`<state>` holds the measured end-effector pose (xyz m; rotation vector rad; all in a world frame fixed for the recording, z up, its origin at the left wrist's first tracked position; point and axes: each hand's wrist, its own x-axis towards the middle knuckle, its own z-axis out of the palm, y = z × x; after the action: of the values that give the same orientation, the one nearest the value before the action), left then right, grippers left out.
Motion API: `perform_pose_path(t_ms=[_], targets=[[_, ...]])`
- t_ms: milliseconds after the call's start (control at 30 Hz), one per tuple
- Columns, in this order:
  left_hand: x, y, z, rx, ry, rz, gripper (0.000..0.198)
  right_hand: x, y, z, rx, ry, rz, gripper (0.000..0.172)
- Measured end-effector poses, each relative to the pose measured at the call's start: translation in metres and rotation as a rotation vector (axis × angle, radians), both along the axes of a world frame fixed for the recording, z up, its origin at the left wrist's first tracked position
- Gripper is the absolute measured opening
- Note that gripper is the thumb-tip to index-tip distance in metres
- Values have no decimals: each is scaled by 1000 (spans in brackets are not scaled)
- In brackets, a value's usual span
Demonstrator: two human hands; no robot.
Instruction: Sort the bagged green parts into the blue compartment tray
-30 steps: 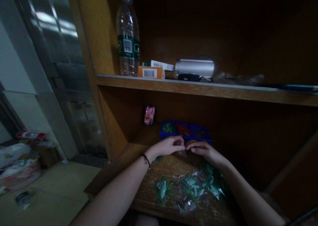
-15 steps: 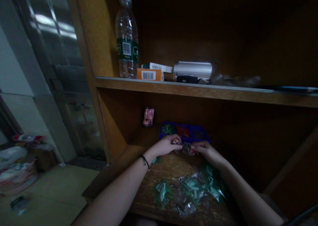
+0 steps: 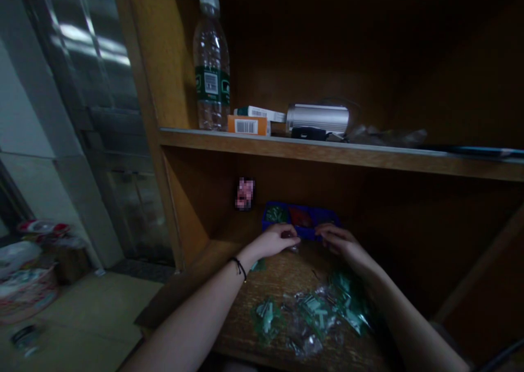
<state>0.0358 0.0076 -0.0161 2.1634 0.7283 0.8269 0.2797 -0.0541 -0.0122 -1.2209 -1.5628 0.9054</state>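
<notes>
Small indoor work nook, wooden shelves [image 3: 327,156], metal door [image 3: 94,88], tiled floor [image 3: 94,306]

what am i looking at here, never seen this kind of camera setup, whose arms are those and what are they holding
There is no machine here: these are a person's two bare arms, filmed by a camera worn on the head, looking forward and down. The left hand seems to pinch a small clear plastic packet, though the light is dim. The right hand shows nothing held. Just beyond them sits a blue divided plastic tray. On the brown wooden shelf lie clear plastic bags of small green parts. On the shelf above stands a clear plastic water bottle with a green label.
</notes>
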Motion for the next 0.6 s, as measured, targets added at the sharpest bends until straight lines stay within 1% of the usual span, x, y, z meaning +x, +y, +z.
perform_pose_path(t_ms=[67,100,167,233,333,433,500,600], targets=[[0,-2,2,26,22,-10,20,-11,-7,3,-75,-35,195,31],[0,-3,2,34,30,-19,20,-15,-10,4,-104,-62,268,32],[1,-6,4,41,46,-34,22,-21,-12,4,-143,-129,335,36],[2,-9,5,35,71,-39,24,-22,-12,4,-152,-181,330,39],[4,-12,6,3,72,-65,27,-20,-9,3,-118,-198,281,39],[6,-11,2,-24,-23,-44,23,-15,-6,3,-46,-142,190,36],[6,-7,-2,-22,-73,30,28,-10,-2,2,-3,-70,80,37],[6,-1,-7,-11,-72,129,31,-2,5,0,18,30,-145,45]])
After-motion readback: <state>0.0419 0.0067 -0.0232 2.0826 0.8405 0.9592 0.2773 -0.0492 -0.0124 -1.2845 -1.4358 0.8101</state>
